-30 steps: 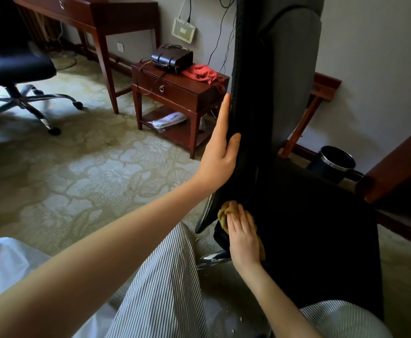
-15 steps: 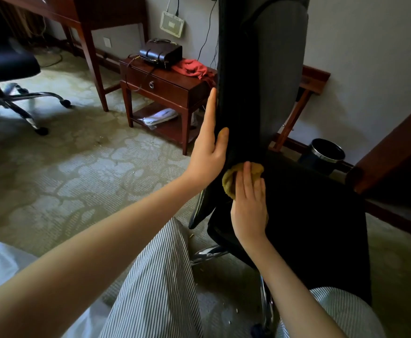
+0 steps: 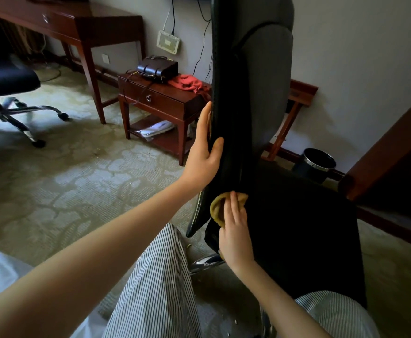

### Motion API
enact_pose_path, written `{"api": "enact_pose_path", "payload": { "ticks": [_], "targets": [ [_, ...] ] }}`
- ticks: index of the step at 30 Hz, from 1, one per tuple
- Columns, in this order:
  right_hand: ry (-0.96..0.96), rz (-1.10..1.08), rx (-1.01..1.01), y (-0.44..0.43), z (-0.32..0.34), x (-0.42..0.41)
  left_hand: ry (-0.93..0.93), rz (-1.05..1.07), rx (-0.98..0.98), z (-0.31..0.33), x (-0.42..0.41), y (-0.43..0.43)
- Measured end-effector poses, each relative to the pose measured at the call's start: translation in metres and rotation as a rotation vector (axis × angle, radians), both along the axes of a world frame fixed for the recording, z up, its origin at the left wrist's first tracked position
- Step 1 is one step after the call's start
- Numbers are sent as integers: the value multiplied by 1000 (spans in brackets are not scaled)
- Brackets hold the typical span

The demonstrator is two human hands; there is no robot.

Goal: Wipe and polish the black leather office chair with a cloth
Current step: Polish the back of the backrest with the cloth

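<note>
Chair: black leather office chair [image 3: 297, 228] directly before me, its backrest upright and seen edge-on, the seat to its right.
Left hand: my left hand [image 3: 203, 152] lies flat on the backrest's near edge, fingers straight and together, thumb apart, steadying it.
Right hand: my right hand [image 3: 236, 237] presses the cloth with straight fingers, gripping nothing.
Cloth: yellow cloth [image 3: 217, 208], bunched in the crease where backrest meets seat.
Risk: the chair may swivel or roll if my bracing palm slips on the smooth leather.
Risk: the bunched cloth could slide out from under my flat fingers, leaving the crease unpolished.
Counts: two hands, one yellow cloth, two office chairs counting the second chair [image 3: 6, 79] at far left, one bin [image 3: 317, 163].
</note>
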State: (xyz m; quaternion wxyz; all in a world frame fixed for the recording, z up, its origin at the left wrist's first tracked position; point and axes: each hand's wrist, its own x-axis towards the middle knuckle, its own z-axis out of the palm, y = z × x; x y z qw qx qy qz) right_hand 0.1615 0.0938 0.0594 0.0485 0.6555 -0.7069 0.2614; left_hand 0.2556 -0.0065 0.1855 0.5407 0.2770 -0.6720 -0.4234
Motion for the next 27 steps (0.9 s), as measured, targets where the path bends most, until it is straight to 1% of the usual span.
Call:
{"api": "enact_pose_path", "payload": {
  "ticks": [1,3,4,6,8,9,11,12,14,17,18,19,20,21,22,23,25,27],
  "targets": [
    [-122,22,-59,2,12,4,26,-33,18,2,2,1],
    [-326,109,-102,5,43,14,58,-60,40,4,7,5],
    [-375,148,-166,4,58,19,57,-36,38,4,9,7],
    [-412,201,-282,-3,86,26,70,73,46,4,14,12],
    [-458,228,-316,-12,106,33,124,160,134,11,18,21],
    [-504,240,-307,-16,115,37,136,161,186,14,20,27],
    [-570,275,-296,-20,127,42,127,99,278,22,22,44],
    [-574,288,-307,-22,131,45,136,34,328,26,24,51],
    [-523,285,-335,-26,140,54,139,-110,410,35,28,58],
    [-389,190,-312,-30,153,61,187,-312,543,47,39,54],
    [-334,198,-298,-30,157,59,211,-356,581,51,42,54],
    [-292,242,-282,-29,159,55,219,-367,576,54,45,52],
    [-266,296,-261,-28,162,50,213,-348,530,56,47,50],
    [-254,339,-238,-28,162,44,190,-302,441,59,48,48],
    [-255,362,-220,-27,162,38,153,-241,312,62,49,45],
    [-271,361,-227,-27,162,32,101,-163,158,66,50,39],
    [-281,313,-320,-29,161,18,-23,45,-170,76,52,21],
    [-145,212,-401,-35,156,4,-129,255,-494,92,53,1]
  ]
}}
